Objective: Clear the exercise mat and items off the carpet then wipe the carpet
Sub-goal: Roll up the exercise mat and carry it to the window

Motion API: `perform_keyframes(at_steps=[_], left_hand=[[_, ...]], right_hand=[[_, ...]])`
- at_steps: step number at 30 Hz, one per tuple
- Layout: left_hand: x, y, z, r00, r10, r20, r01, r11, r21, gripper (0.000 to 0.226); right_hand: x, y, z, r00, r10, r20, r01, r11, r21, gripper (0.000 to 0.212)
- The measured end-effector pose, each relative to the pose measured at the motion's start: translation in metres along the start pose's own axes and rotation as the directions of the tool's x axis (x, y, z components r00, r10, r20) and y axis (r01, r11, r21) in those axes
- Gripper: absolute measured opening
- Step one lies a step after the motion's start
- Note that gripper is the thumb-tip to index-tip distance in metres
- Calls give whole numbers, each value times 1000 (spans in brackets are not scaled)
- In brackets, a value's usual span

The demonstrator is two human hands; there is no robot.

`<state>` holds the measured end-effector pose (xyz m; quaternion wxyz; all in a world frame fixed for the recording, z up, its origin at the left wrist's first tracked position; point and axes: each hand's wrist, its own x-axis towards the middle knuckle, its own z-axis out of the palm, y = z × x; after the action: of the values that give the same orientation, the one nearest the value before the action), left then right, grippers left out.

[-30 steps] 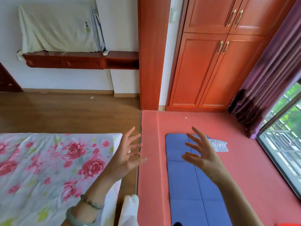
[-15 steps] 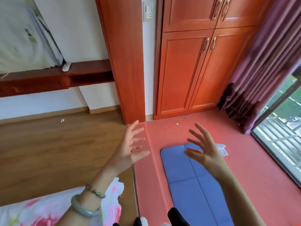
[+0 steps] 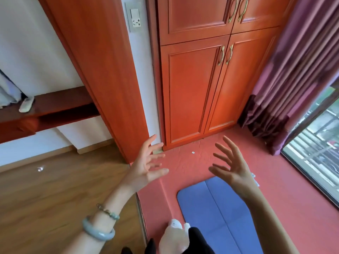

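A blue exercise mat point(image 3: 211, 213) lies flat on the red carpet point(image 3: 286, 191), its rounded far end towards the wardrobe. Both my hands are raised in the air in front of me with fingers spread, holding nothing. My left hand point(image 3: 146, 165) hovers over the carpet's left edge. My right hand point(image 3: 231, 162) hovers above the mat's far end. A white cloth point(image 3: 254, 177) peeks out just behind my right wrist, mostly hidden. A tiny white scrap point(image 3: 193, 152) lies on the carpet near the wardrobe.
An orange wooden wardrobe point(image 3: 198, 88) closes off the far side, with a purple curtain point(image 3: 293, 79) and a glass window point(image 3: 319, 143) on the right. Wood floor point(image 3: 55, 195) spreads to the left, below a wall shelf point(image 3: 47, 110). A white slipper point(image 3: 174, 237) shows at the bottom.
The view has moved forward and turned right: the flowered bed has dropped out of sight and the wardrobe looms closer. Both hands stay raised and spread.
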<state>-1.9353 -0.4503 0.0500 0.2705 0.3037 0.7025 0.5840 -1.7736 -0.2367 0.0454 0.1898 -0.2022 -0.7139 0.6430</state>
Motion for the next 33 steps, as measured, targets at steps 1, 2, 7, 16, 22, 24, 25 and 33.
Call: perform_keyframes(at_steps=[1, 2, 7, 16, 22, 24, 25, 33], left_hand=[[20, 2, -2, 1000, -2, 17, 2, 1000, 2, 96], [40, 4, -3, 1000, -1, 29, 1, 1000, 6, 96], [125, 8, -12, 998, 4, 56, -4, 1000, 7, 96], [283, 4, -27, 967, 18, 255, -30, 999, 42, 98], [411, 3, -21, 877, 52, 477, -76, 997, 32, 96], [454, 6, -20, 827, 62, 558, -97, 995, 32, 95], [473, 9, -18, 804, 64, 591, -99, 995, 27, 95], [585, 15, 29, 607, 75, 791, -125, 992, 2, 91]], right_hand=[[18, 0, -3, 1000, 6, -9, -6, 1000, 5, 89], [35, 0, -6, 1000, 10, -23, -9, 1000, 11, 89], [107, -5, -16, 999, 28, -24, -28, 1000, 1, 89], [205, 2, -38, 968, 47, -247, -50, 999, -7, 89], [279, 9, -42, 868, 41, -495, -35, 999, 20, 87], [303, 10, -42, 813, 42, -581, -24, 999, 39, 87], [314, 10, -42, 781, 44, -623, -18, 999, 48, 86], [353, 19, -55, 541, 71, -838, -37, 997, 61, 87]])
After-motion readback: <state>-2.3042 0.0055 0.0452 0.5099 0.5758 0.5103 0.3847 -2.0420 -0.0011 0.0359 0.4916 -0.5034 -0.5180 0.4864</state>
